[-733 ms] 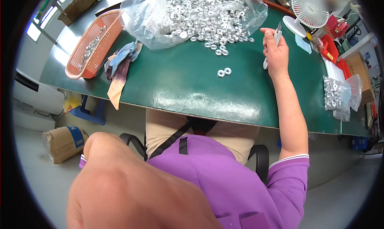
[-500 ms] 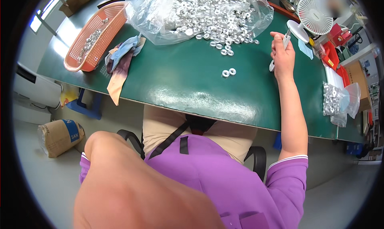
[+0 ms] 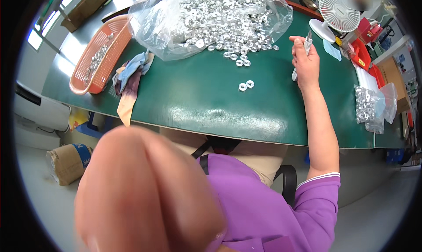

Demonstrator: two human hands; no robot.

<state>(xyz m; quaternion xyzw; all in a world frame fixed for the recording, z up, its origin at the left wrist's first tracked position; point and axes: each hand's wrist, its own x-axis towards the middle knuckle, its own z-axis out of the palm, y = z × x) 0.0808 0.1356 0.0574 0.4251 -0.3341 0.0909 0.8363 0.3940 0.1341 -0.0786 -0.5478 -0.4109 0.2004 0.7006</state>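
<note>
My right hand (image 3: 306, 65) is closed around a utility knife (image 3: 308, 43) with a pale handle, above the right part of the table. The dark, thin end of the knife points up and away; its lower end sticks out below my fingers. My bent left arm (image 3: 140, 190) looms blurred in the lower left, and the left hand itself is out of sight. Two small silvery metal rings (image 3: 242, 87) lie side by side mid-table. Beyond them, a large clear plastic bag (image 3: 165, 47) spills a heap of similar rings (image 3: 224, 21) onto the green tabletop (image 3: 193, 93).
At the left stands an orange basket (image 3: 79, 87) holding small metal parts, with crumpled cloths (image 3: 129, 82) beside it. A white fan (image 3: 338, 10), red bins (image 3: 361, 56) and a bag of metal parts (image 3: 365, 104) line the right side. A brown package (image 3: 66, 166) rests on the floor.
My left arm has bent more and come up closer to the view. The right hand keeps its grip on the utility knife. The scene has shifted slightly left with the view.
</note>
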